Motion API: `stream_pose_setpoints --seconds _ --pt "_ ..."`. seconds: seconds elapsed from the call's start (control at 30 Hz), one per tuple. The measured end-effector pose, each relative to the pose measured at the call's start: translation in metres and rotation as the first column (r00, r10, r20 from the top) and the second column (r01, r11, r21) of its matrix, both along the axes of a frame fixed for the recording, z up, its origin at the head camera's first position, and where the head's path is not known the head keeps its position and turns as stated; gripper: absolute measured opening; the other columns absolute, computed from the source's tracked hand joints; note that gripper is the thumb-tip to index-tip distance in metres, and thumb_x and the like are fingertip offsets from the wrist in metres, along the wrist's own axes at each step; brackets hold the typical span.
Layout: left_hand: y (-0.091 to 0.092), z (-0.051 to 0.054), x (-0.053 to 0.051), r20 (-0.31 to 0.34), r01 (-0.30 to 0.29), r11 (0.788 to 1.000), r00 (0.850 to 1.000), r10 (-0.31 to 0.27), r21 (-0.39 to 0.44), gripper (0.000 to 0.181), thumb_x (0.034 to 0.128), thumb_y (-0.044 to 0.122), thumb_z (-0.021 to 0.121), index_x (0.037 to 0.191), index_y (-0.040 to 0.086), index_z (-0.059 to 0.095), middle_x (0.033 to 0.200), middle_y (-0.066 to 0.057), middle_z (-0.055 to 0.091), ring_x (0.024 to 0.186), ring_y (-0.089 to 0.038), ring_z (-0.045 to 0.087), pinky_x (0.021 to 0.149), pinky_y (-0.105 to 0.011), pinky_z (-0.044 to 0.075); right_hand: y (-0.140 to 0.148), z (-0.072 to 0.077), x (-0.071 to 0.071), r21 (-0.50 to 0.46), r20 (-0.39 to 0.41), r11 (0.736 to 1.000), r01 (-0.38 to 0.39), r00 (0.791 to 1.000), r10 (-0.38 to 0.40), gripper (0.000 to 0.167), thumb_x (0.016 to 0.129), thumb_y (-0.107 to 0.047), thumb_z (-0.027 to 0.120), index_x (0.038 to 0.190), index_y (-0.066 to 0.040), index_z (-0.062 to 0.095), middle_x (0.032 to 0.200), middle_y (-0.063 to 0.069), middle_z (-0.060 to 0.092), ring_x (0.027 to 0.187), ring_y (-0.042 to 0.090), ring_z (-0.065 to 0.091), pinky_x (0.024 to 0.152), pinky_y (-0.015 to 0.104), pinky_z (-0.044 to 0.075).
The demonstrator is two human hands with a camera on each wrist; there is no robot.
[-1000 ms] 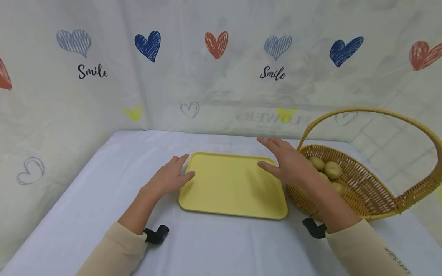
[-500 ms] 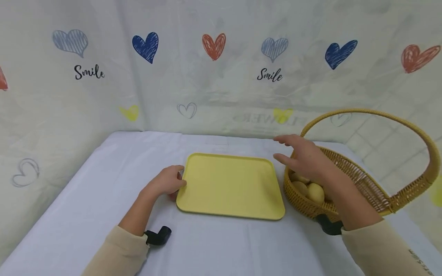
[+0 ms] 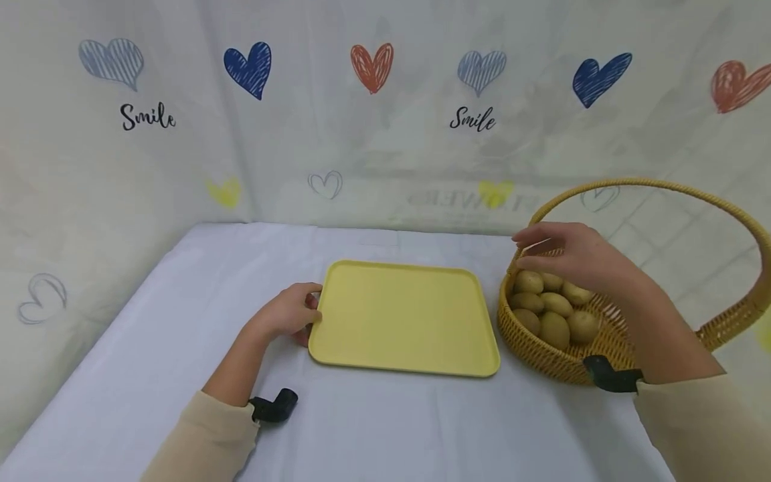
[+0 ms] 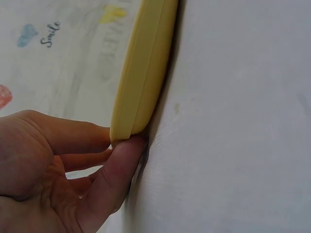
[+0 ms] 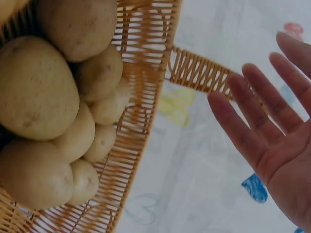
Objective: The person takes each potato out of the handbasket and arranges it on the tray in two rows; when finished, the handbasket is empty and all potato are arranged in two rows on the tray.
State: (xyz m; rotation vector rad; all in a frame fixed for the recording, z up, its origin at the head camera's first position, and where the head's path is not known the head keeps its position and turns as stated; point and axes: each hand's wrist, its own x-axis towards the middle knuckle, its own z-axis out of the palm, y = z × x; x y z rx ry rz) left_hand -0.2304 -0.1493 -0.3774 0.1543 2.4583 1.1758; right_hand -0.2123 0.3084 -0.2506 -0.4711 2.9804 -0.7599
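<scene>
A yellow rectangular tray (image 3: 403, 318) lies flat on the white-covered table. At its left short side, my left hand (image 3: 290, 311) holds the rim; in the left wrist view the fingers (image 4: 114, 170) meet the edge of the tray (image 4: 146, 73), one of them low by the tabletop. A wicker basket (image 3: 545, 361) with a tall arched handle stands right of the tray, with several potatoes (image 3: 556, 304) at its left end. Over this basket hovers my right hand (image 3: 572, 258), fingers extended, holding nothing. The right wrist view has the right hand (image 5: 286, 141) apart from the potatoes (image 5: 36, 90).
A white cloth (image 3: 385, 428) covers the table. Behind it hangs a pale backdrop (image 3: 301, 134) printed with hearts and "Smile". The basket handle (image 3: 638, 182) arches up beyond and to the right of my right hand. Black wrist cameras (image 3: 274, 406) sit on both wrists.
My right hand has moved right, from above the tray's right side to above the basket, leaving the potatoes more visible. My left hand has come down onto the tray's left rim.
</scene>
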Motion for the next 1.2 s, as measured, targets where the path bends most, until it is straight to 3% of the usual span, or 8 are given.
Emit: stream_pose_setpoints --seconds 0.13,0.37,0.57,0.73,0.87,1.03,1.13,1.2 --pt "-0.002 0.004 -0.001 0.005 -0.009 1.0 1.0 0.009 0.011 0.061 0.0967 0.002 0.059 0.155 -0.001 0.039 0.107 -0.013 0.052 0.067 -0.02 0.064 0.057 -0.034 0.063 0.017 0.003 -0.003 -0.01 0.059 1.0 0.009 0.998 -0.008 0.047 0.097 -0.037 0.073 0.138 -0.014 0.065 0.136 0.011 0.067 0.106 -0.011 0.058 0.086 0.013 0.051" --pt "-0.004 0.001 0.0 0.018 -0.02 1.0 1.0 0.019 0.016 0.061 0.0971 0.002 0.059 0.155 0.0 0.04 0.109 -0.014 0.052 0.068 -0.021 0.065 0.057 -0.034 0.063 0.04 0.003 -0.007 0.066 0.135 0.997 0.045 0.989 -0.053 0.053 0.096 -0.045 0.072 0.141 -0.019 0.063 0.14 0.012 0.065 0.106 -0.01 0.056 0.086 0.025 0.055" --pt "-0.004 -0.003 0.001 0.023 -0.019 1.0 1.0 0.018 0.014 0.061 0.0972 0.001 0.058 0.155 -0.001 0.039 0.108 -0.013 0.051 0.067 -0.02 0.064 0.057 -0.034 0.064 0.058 -0.001 -0.007 0.069 0.189 0.996 0.062 0.979 -0.074 0.056 0.098 -0.043 0.07 0.144 -0.013 0.06 0.144 0.016 0.061 0.101 -0.015 0.057 0.081 0.022 0.058" --pt "-0.004 0.001 -0.001 -0.002 -0.006 1.0 1.0 0.006 0.015 0.06 0.0968 0.002 0.057 0.154 -0.001 0.04 0.107 -0.014 0.051 0.066 -0.02 0.064 0.057 -0.033 0.063 0.076 -0.006 -0.006 0.029 0.252 0.994 0.108 0.961 -0.112 0.061 0.099 -0.04 0.07 0.147 -0.006 0.054 0.144 0.02 0.059 0.098 -0.008 0.065 0.082 0.025 0.062" --pt "-0.003 0.005 -0.003 -0.009 -0.007 1.0 1.0 0.007 0.013 0.06 0.0973 0.002 0.057 0.154 -0.001 0.04 0.108 -0.014 0.052 0.066 -0.021 0.065 0.057 -0.034 0.063 0.089 -0.01 -0.005 0.03 0.301 0.993 0.113 0.946 -0.117 0.063 0.1 -0.04 0.068 0.149 -0.005 0.051 0.149 0.022 0.054 0.104 0.009 0.071 0.084 0.029 0.063" --pt "-0.002 0.001 -0.003 0.007 -0.007 1.0 1.0 0.007 -0.005 0.058 0.0986 0.002 0.057 0.154 0.001 0.04 0.108 -0.013 0.052 0.069 -0.021 0.065 0.057 -0.033 0.064 0.1 -0.019 -0.005 0.043 0.36 0.996 0.082 0.929 -0.092 0.063 0.103 -0.041 0.062 0.153 -0.004 0.047 0.154 0.028 0.047 0.116 0.03 0.069 0.085 0.033 0.063" --pt "-0.001 0.0 -0.003 0.009 -0.005 1.0 1.0 0.005 -0.009 0.056 0.0987 0.002 0.058 0.153 0.001 0.042 0.107 -0.013 0.051 0.07 -0.021 0.066 0.057 -0.033 0.064 0.105 -0.023 -0.005 0.033 0.379 0.996 0.078 0.922 -0.084 0.061 0.104 -0.038 0.061 0.152 -0.003 0.047 0.152 0.027 0.048 0.113 0.021 0.07 0.086 0.033 0.063" --pt "0.0 0.0 -0.002 0.007 -0.004 1.0 1.0 0.004 -0.012 0.056 0.0986 0.002 0.057 0.152 0.0 0.042 0.107 -0.013 0.051 0.069 -0.021 0.066 0.057 -0.033 0.063 0.108 -0.025 -0.005 0.013 0.389 0.997 0.076 0.918 -0.075 0.059 0.104 -0.036 0.061 0.151 -0.002 0.048 0.15 0.024 0.052 0.11 0.007 0.069 0.088 0.033 0.063"
